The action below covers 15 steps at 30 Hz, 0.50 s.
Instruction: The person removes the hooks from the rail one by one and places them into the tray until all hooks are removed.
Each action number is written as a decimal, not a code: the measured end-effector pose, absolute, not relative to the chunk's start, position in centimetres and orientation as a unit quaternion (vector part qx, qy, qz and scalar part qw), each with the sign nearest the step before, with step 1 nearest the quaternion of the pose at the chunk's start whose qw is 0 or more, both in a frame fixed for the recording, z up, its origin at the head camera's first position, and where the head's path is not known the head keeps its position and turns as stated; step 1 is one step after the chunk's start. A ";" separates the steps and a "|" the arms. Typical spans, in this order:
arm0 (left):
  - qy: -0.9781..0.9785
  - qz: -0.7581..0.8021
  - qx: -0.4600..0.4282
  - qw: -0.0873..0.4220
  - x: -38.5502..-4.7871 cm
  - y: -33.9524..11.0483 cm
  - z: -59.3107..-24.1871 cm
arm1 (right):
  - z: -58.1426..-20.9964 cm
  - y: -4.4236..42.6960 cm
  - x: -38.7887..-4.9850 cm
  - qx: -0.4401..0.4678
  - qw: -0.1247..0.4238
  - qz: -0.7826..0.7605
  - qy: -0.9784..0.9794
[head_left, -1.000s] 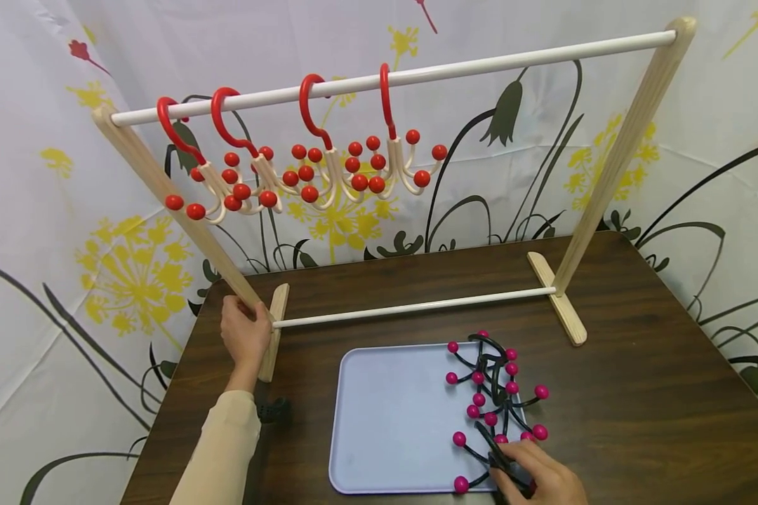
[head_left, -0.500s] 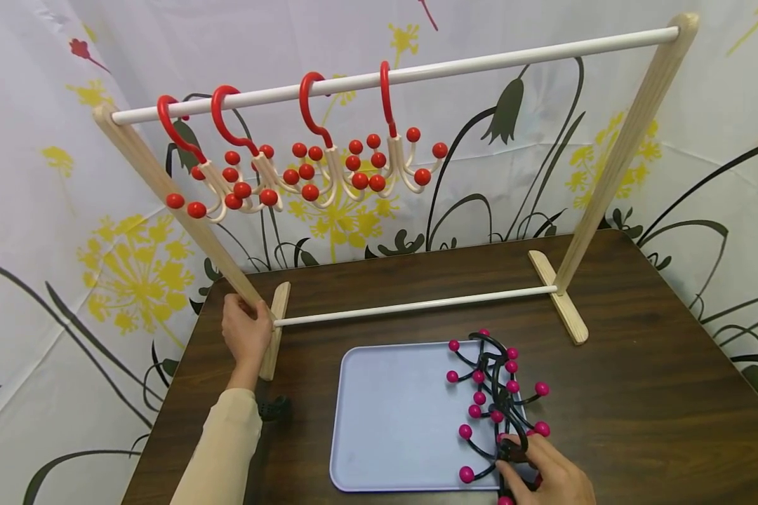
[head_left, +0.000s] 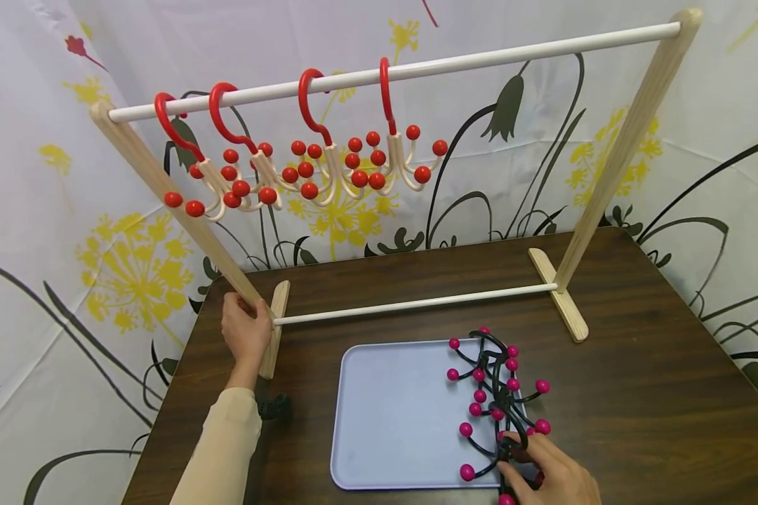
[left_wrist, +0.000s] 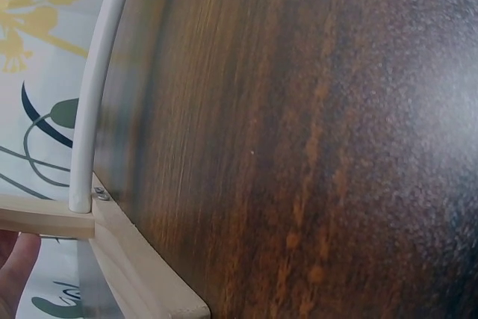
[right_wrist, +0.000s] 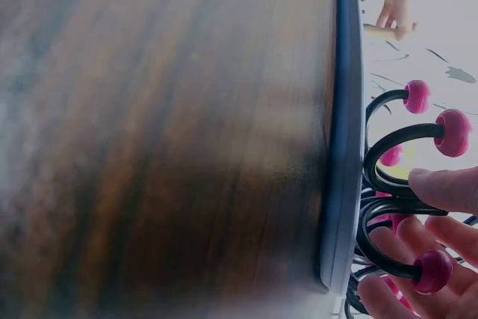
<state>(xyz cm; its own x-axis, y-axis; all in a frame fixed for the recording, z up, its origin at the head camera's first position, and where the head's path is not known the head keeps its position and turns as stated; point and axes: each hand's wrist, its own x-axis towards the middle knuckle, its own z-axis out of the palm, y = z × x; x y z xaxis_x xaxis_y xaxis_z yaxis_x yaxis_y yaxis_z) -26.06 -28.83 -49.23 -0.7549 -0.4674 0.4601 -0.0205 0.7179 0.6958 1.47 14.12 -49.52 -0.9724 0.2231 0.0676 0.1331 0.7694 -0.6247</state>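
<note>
My left hand (head_left: 245,333) grips the left wooden post (head_left: 192,224) of a standing rack, low down by its foot; the thumb shows against the wood in the left wrist view. At the tray's front right corner, my right hand (head_left: 551,471) pinches a black multi-arm hanger (head_left: 504,450) with pink ball tips. Its hook (head_left: 521,429) points away from me, over similar black hangers (head_left: 485,359) lying on the right side of the light blue tray (head_left: 391,414). In the right wrist view, thumb and fingers surround the curved black arms (right_wrist: 403,140).
Several red-hooked, cream-armed hangers (head_left: 331,168) hang on the left and middle of the white top rod (head_left: 505,58). A lower white rod (head_left: 417,306) joins the rack's feet. Behind the dark wooden table (head_left: 638,393) is a floral curtain (head_left: 688,175).
The held black hanger has turned and lifted slightly, its hook swinging rightward over the neighbouring hanger. My right hand has shifted a little to the right. The left hand stays on the post.
</note>
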 end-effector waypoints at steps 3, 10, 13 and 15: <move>-0.870 -0.348 0.145 0.319 -26.0 -28.9 -49.2 | -49.2 14.4 1.5 -0.095 0.036 0.315 -0.944; -0.870 -0.346 0.139 0.322 -26.0 -28.9 -49.3 | -48.0 15.8 1.6 -0.099 -0.020 0.327 -0.940; -0.869 -0.348 0.136 0.324 -26.0 -28.9 -49.3 | -47.2 16.7 1.6 -0.074 0.015 0.343 -0.936; -0.869 -0.348 0.135 0.324 -26.0 -28.9 -49.3 | -46.4 17.3 1.6 -0.054 0.047 0.356 -0.932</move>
<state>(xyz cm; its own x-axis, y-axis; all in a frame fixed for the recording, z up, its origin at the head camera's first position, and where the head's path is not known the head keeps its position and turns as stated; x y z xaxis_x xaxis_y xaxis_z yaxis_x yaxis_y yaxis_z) -26.04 -28.90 -49.31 -0.7538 -0.4594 0.4697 -0.0083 0.7215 0.6923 1.60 17.31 -46.35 -0.9897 0.1344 0.0488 0.0676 0.7404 -0.6687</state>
